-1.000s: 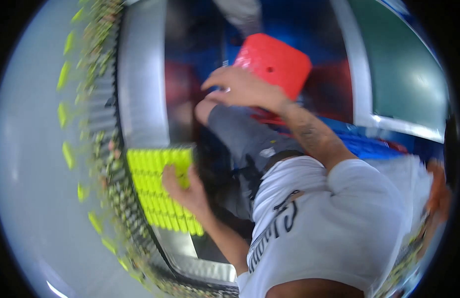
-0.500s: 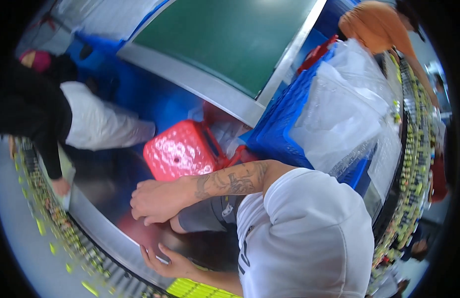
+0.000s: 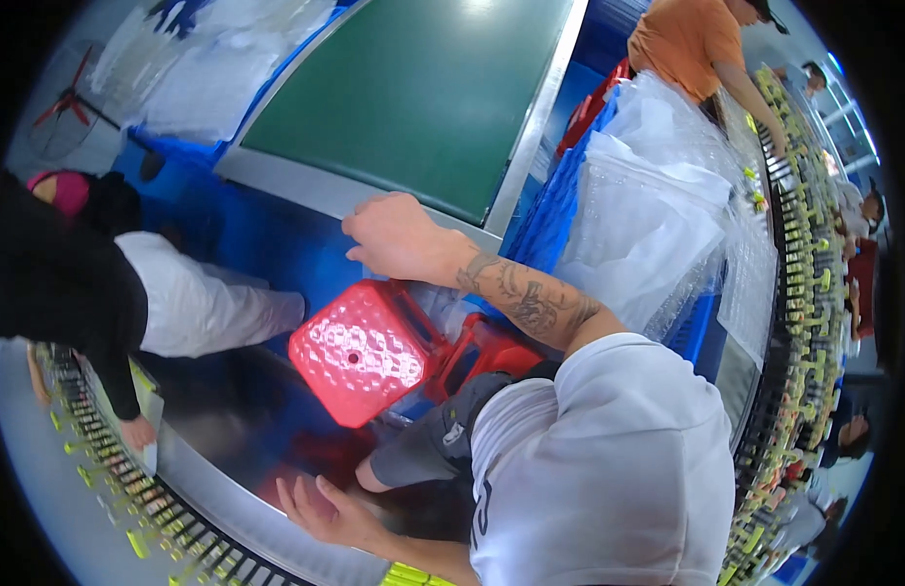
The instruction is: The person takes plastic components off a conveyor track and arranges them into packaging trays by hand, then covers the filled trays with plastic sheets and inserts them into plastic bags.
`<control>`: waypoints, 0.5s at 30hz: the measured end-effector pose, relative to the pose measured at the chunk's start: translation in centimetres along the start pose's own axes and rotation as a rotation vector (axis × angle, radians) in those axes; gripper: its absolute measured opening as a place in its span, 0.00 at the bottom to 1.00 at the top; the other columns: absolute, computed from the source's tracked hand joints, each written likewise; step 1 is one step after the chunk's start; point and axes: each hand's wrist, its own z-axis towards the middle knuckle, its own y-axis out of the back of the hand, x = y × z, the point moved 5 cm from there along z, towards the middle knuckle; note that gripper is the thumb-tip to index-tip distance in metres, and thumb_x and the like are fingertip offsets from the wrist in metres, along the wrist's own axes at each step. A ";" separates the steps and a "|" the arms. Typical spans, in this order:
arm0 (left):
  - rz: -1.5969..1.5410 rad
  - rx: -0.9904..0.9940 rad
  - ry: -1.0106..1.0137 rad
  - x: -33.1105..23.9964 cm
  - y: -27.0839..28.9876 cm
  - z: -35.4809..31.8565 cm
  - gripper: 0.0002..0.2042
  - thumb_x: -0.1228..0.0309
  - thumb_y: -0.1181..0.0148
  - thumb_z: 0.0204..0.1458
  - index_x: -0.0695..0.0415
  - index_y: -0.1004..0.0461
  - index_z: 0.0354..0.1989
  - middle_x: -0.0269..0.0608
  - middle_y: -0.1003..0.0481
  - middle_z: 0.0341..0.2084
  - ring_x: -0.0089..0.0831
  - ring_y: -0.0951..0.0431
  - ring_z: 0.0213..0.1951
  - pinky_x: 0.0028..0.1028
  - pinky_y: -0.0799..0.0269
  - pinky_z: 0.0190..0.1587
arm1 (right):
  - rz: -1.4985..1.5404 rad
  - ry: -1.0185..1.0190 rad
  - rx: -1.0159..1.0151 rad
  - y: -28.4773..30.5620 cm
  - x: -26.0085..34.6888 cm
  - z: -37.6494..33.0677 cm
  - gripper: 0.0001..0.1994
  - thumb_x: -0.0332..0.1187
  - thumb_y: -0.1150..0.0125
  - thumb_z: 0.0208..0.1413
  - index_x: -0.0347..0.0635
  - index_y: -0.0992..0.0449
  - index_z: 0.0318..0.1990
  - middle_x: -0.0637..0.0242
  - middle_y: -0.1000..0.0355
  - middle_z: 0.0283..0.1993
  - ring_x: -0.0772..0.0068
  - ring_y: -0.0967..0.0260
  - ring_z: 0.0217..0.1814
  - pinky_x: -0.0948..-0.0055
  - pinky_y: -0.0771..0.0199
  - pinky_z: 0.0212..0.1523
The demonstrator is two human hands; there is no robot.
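Observation:
My right hand point(image 3: 402, 236), at the end of a tattooed forearm, is raised over the near edge of a green belt table point(image 3: 394, 117). Its fingers curl under and hide whatever they may hold. Beneath that forearm stands a red plastic stool point(image 3: 360, 356) with a dimpled seat. Lower down, my left hand point(image 3: 328, 513) is held with fingers spread and nothing between them. It hovers by the metal rim point(image 3: 247, 523) of a workbench. Yellow-green pieces point(image 3: 413, 576) lie under my left forearm.
A blue crate point(image 3: 560, 210) filled with clear plastic bags point(image 3: 643, 210) stands beside the belt table. A curved line of small yellow-green parts point(image 3: 799, 293) runs along the right. A co-worker in black point(image 3: 62, 273) works at left, another in orange point(image 3: 682, 44) at upper right.
My right hand has swung up and away from the left hand, past the stool to the belt table's edge. My left hand stays low with fingers spread. The whole view has shifted somewhat.

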 end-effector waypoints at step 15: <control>-0.145 -0.255 0.630 6.1 1.3 -29.5 0.06 0.80 0.40 0.58 0.66 0.21 0.42 0.52 0.20 0.48 0.45 0.19 0.49 0.36 0.25 0.55 | -0.312 0.215 -0.319 -12.8 -8.4 -2.8 0.38 0.45 0.29 0.53 0.35 0.38 0.67 0.45 0.39 0.69 0.41 0.42 0.71 0.49 0.40 0.70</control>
